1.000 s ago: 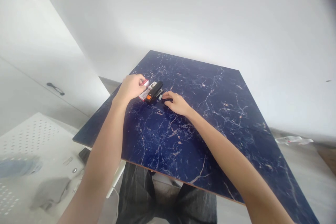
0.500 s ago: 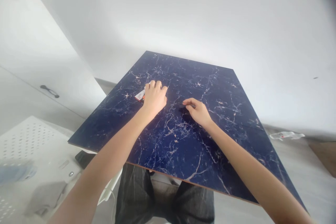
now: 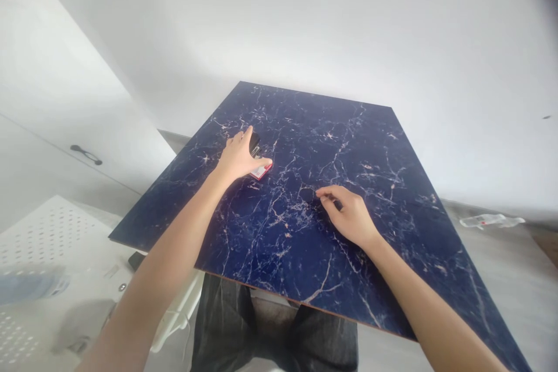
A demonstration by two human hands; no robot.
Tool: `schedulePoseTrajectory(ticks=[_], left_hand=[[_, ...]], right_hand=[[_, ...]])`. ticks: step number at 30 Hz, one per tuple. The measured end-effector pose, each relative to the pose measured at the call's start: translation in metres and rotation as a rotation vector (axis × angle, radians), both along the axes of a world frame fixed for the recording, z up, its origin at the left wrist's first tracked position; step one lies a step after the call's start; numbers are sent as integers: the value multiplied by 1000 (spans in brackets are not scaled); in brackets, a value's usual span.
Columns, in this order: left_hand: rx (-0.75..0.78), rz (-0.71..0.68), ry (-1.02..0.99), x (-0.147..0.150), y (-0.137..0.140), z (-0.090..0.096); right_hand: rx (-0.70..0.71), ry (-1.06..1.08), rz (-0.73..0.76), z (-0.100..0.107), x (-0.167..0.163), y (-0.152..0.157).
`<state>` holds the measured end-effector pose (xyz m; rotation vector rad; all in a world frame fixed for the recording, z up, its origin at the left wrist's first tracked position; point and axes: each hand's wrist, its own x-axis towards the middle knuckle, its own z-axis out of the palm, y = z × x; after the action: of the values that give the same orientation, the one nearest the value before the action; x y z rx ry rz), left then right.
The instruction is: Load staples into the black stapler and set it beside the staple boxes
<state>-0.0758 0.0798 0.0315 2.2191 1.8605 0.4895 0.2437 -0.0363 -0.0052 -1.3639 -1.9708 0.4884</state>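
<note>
My left hand (image 3: 239, 156) is on the left half of a dark blue marble-patterned tabletop (image 3: 283, 226). Its thumb and fingers go around a small red-and-white flat package (image 3: 261, 171) with a black part (image 3: 254, 140) beside it. Most of that item is hidden under the palm, so its kind cannot be made out. My right hand (image 3: 346, 212) rests nearer to me, right of the middle of the tabletop. Its fingers are curled in, with the thumb close to the index fingertip, and nothing shows in them.
A white perforated surface (image 3: 43, 232) stands at the lower left, with a bluish translucent item (image 3: 32, 286) on it. Behind it is a white cabinet with a dark handle (image 3: 86, 154). Crumpled clear plastic (image 3: 492, 221) lies on the floor at right. A white wall backs the table.
My left hand has shifted left and turned, and the package now shows at its right side instead of its left. My right hand has drawn back toward me and slightly right.
</note>
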Motion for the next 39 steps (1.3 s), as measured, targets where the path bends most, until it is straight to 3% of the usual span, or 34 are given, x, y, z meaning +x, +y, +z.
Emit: schedulePoseTrajectory(ticks=[4, 14, 19, 26, 31, 34, 39], left_hand=[[-61, -2, 45, 7, -5, 5], [-31, 142, 112, 2, -2, 7], [87, 168, 179, 7, -5, 4], [293, -68, 260, 39, -21, 1], [326, -548, 21, 74, -49, -15], [266, -782, 58, 91, -69, -24], [198, -731, 216, 91, -79, -24]], right_hand=[[26, -47, 79, 1, -3, -2], [34, -74, 122, 2, -3, -2], [51, -80, 142, 2, -1, -2], [97, -120, 181, 4, -1, -3], [136, -171, 161, 7, -1, -4], [117, -251, 172, 7, 5, -6], [-7, -362, 152, 4, 17, -7]])
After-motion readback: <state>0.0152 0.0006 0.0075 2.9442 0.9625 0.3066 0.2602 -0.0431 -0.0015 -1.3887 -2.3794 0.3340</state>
